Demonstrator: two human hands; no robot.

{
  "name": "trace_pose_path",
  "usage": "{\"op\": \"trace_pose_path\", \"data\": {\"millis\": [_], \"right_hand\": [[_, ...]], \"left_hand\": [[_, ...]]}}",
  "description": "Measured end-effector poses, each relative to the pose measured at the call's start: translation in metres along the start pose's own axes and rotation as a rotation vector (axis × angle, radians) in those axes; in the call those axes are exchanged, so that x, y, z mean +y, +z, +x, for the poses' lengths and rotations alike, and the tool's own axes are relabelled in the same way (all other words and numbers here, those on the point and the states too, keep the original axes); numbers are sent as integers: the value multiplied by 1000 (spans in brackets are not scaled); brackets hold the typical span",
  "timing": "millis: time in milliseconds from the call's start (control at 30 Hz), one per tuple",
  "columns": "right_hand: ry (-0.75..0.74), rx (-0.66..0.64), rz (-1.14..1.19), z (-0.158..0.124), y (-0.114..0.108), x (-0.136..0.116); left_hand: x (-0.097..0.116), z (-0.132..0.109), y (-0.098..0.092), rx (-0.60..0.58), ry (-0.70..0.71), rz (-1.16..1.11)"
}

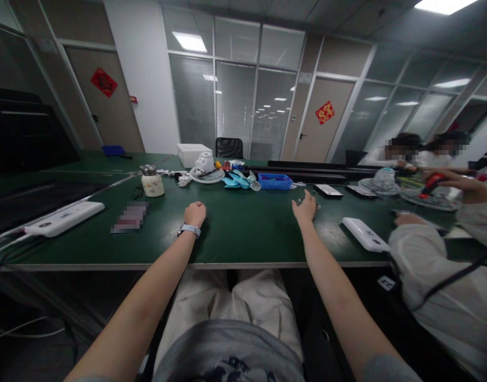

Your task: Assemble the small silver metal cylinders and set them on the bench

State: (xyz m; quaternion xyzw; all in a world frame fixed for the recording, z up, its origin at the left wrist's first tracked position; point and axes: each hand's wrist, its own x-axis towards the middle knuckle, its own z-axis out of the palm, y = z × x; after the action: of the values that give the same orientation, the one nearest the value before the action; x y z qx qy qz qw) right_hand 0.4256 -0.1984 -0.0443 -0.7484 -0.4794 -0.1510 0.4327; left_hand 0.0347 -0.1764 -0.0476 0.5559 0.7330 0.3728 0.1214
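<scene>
My left hand [195, 214] is closed in a fist on the green table, with a watch [190, 229] on its wrist. Its fingers curl out of sight, so I cannot see whether anything is inside. Farther right, my right hand [305, 208] reaches over the tabletop with thumb and fingers apart. Small shiny pieces [318, 206] lie right by its fingers, too small to name. Beyond the hands are a blue plastic basket [274, 182], light-blue fan blades [237, 180], and a white round fan grille [207, 175] with a white housing [204, 161] on it.
A cream flask [152, 183] and a blurred flat item [130, 217] lie to the left, near a white power bank [66, 218]. Another white power bank [365, 234] is at right. A co-worker's sleeve [418, 249] borders my right side; their hand grips a red tool [431, 184].
</scene>
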Motion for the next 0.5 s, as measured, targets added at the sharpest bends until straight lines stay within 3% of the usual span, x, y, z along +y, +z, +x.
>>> {"op": "trace_pose_path", "data": {"millis": [167, 333, 400, 500], "right_hand": [[216, -173, -8, 2, 14, 9], [340, -161, 70, 7, 15, 14], [322, -180, 137, 4, 19, 1], [180, -280, 313, -10, 34, -39]], "left_hand": [[-3, 2, 2, -4, 9, 4], [-4, 4, 7, -12, 69, -40], [-3, 3, 10, -30, 126, -86], [1, 2, 14, -70, 249, -177]]}}
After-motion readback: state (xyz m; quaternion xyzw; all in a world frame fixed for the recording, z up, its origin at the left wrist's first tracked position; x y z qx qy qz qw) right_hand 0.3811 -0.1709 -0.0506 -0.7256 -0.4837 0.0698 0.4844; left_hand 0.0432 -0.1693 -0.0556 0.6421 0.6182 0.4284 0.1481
